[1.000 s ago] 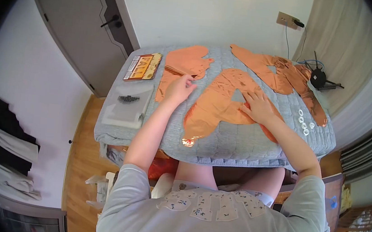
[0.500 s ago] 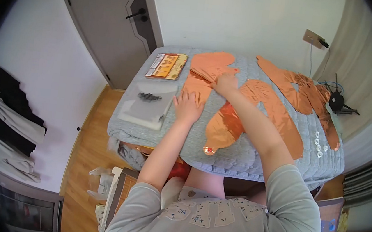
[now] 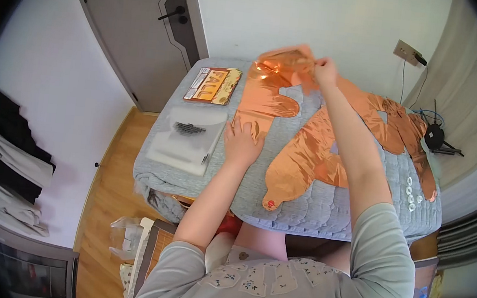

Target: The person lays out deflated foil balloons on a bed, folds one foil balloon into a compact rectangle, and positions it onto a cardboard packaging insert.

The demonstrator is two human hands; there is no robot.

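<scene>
One foil letter (image 3: 258, 101) on the quilted cover (image 3: 249, 182) is pressed by the spread left hand (image 3: 243, 146), its raised end pinched by the right hand (image 3: 325, 72); a second letter (image 3: 297, 167) is partly hidden by the right forearm (image 3: 358, 141). Five rings (image 3: 411, 199) and one packet (image 3: 212, 85) are seen nearby.

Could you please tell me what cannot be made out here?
In the head view:
Left foil: gripped edge hidden by the right hand.
Middle foil: right side hidden behind the right forearm.
Packet: smaller words too small to read.
Clear bag: black marks too small.
</scene>
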